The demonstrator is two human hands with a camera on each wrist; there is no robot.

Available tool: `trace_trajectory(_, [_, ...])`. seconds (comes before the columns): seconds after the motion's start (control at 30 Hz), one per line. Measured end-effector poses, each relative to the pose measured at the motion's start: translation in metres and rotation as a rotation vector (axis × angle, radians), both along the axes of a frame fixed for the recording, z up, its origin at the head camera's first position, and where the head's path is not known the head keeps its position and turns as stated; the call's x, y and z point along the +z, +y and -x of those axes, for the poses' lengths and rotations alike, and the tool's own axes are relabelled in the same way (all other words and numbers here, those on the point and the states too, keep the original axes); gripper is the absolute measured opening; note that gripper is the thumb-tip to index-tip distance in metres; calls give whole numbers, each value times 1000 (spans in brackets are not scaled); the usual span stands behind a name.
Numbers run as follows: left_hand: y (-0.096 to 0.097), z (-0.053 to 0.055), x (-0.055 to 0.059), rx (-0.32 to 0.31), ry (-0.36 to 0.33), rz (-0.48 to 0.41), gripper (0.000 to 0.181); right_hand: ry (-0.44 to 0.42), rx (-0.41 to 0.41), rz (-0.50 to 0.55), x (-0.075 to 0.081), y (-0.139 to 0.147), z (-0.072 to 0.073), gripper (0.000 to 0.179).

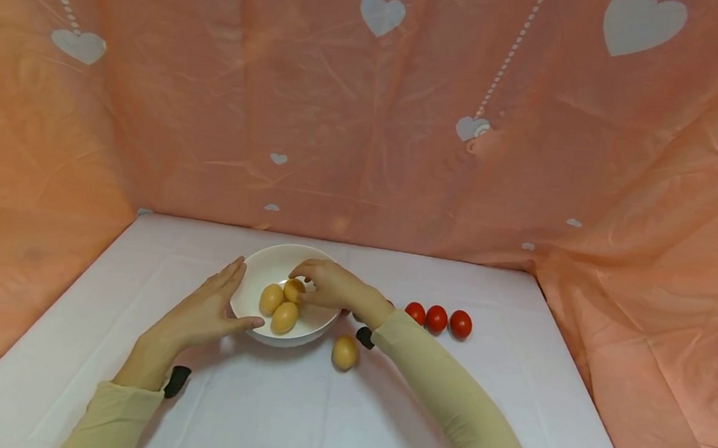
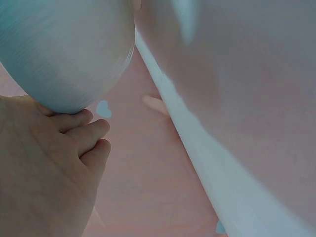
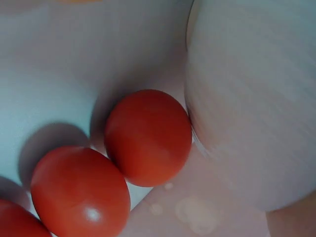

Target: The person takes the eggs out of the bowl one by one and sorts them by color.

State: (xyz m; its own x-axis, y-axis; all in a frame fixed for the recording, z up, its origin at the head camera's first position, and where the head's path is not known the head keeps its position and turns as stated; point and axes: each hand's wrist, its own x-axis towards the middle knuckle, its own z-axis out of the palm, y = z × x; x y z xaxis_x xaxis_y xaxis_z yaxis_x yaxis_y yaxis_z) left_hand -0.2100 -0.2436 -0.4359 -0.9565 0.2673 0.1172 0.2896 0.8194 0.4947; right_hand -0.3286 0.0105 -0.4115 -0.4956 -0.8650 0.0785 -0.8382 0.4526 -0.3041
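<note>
A white bowl (image 1: 254,279) holds three smooth yellow egg-shaped pieces (image 1: 285,318). My right hand (image 1: 332,286) reaches over its right rim, fingers and thumb curled about the rearmost yellow piece (image 1: 293,290). At the left side, my left hand (image 1: 208,310) rests with straight fingers along the bowl's outside and the thumb over the front rim. The left wrist view has the fingertips (image 2: 101,126) right at the bowl's underside (image 2: 74,59). Another yellow egg-shaped piece (image 1: 344,352) lies on the table, in front of the bowl to the right.
Red tomatoes (image 1: 436,319) line up to the right of the bowl, partly hidden behind my right forearm. In the right wrist view one tomato (image 3: 148,138) sits right beside the bowl (image 3: 252,98). A pink curtain with hearts (image 1: 318,105) surrounds the white table (image 1: 237,414).
</note>
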Motion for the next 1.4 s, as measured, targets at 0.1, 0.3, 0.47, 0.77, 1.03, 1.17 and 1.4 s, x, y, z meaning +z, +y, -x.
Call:
trace_trajectory(0.1, [1, 0, 1, -4, 3, -4, 122, 14, -4, -38, -1, -2, 2, 37])
trace_trajectory(0.3, [1, 1, 1, -6, 10, -5, 122, 28, -16, -113, -1, -4, 5, 44])
trace_trajectory(0.47, [1, 2, 1, -6, 12, 0, 122, 27, -35, -140, -1, -6, 4, 45])
trace_trajectory(0.77, [2, 2, 2, -3, 3, 6, 121, 48, -77, -178, -5, -6, 2, 44])
trace_trajectory(1.03, [2, 1, 2, -3, 2, -1, 121, 41, -67, -169, -4, -6, 0, 44])
trace_trajectory(1.17, [2, 0, 1, 1, 1, 4, 122, 29, -69, -154, -4, -6, -1, 43])
trace_trajectory(1.4, [1, -1, 1, 6, 6, 14, 122, 37, -48, -138, -4, -4, -2, 45])
